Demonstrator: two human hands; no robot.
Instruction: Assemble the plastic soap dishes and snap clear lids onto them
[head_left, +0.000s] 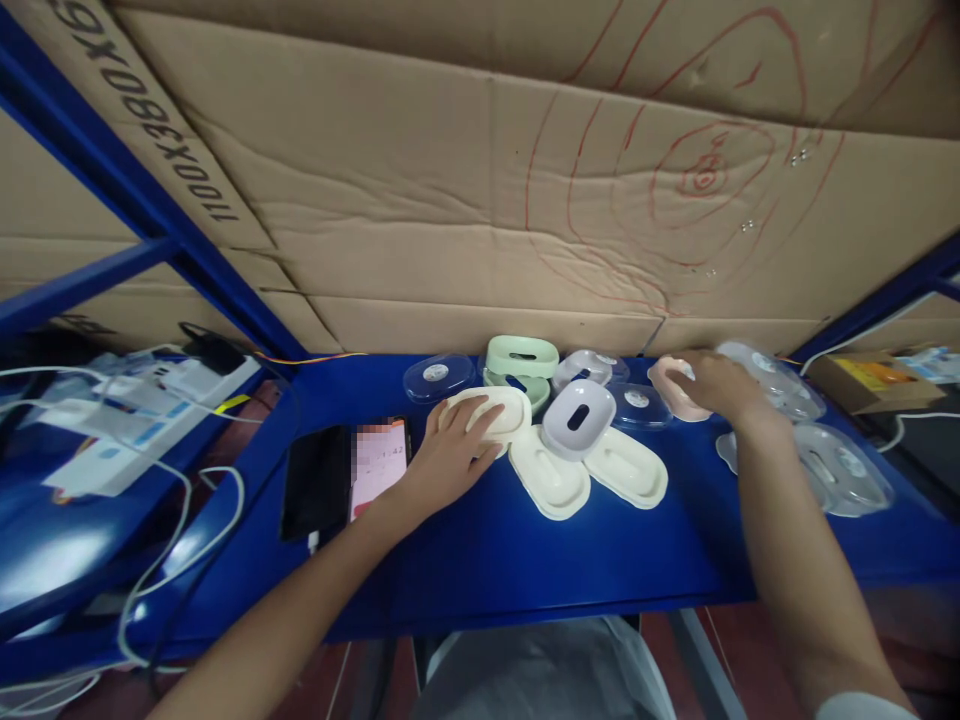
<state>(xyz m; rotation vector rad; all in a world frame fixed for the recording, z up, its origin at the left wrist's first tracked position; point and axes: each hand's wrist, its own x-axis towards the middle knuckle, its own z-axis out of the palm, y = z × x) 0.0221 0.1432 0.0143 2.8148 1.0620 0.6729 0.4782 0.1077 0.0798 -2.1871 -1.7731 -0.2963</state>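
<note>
Presently on the blue surface (525, 560): my left hand (450, 455), fingers spread flat, presses the top of a cream dish (491, 410) at centre frame, steadying it. My right hand (712, 385), right of centre, curls its fingers closed round a pink dish (667, 390), gripping its rim. Between them, loosely piled within reach: green dish (523, 357), grey insert (577, 418), two cream trays (592, 475). Clear lids (832, 465) lie grouped far right. Two phones (345, 475) lie at left.

blue metal shelf (525, 560) backed by creased cardboard wall (420, 200) with red scribbles; blue frame beams (112, 170) at sides.
</note>
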